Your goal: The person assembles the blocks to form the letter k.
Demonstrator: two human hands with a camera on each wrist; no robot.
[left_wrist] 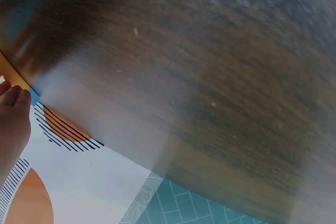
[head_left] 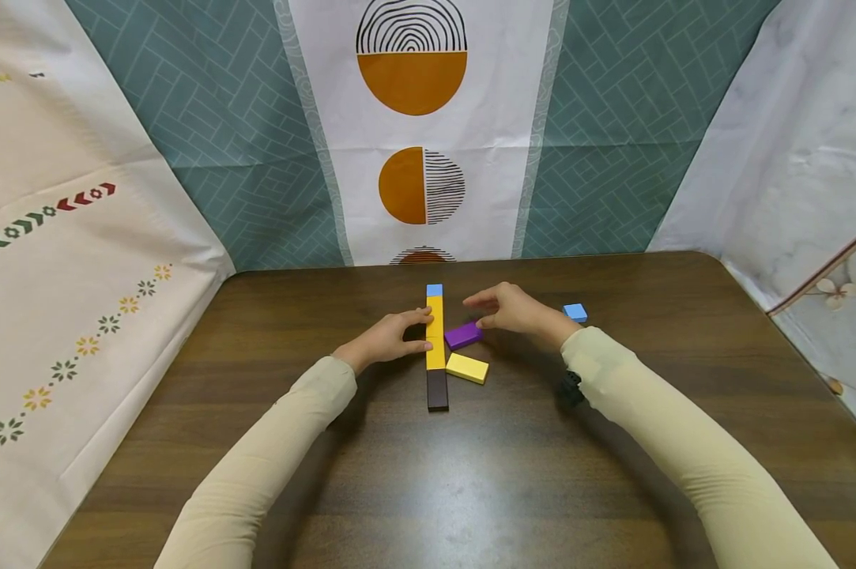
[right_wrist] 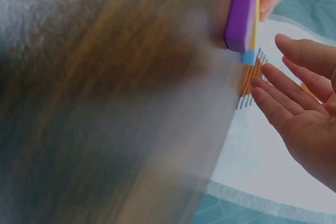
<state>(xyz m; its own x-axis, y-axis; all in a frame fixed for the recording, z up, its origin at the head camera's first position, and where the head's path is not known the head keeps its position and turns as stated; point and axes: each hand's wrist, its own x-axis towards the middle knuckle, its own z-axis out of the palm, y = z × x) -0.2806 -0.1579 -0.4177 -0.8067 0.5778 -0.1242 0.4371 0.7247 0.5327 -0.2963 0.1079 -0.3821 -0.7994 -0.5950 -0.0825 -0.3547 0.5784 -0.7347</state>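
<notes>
A straight row of blocks runs away from the person in the head view: a black block [head_left: 438, 390] at the near end, two orange-yellow blocks [head_left: 436, 353] and a small blue block [head_left: 435, 290] at the far end. From the left side, my left hand [head_left: 392, 335] touches the orange-yellow blocks with thumb and fingertips. My right hand [head_left: 509, 308] hovers beside a purple block [head_left: 463, 336], fingers spread and nothing in its grasp; the right wrist view shows the open palm [right_wrist: 310, 124]. A pale yellow block [head_left: 467, 368] lies between the purple block and the row's near part.
Another small blue block [head_left: 575, 313] lies beyond my right wrist, apart from the others. All of them lie on a dark brown wooden table [head_left: 371, 490]. Patterned cloth [head_left: 257, 142] hangs along its far edge and both sides.
</notes>
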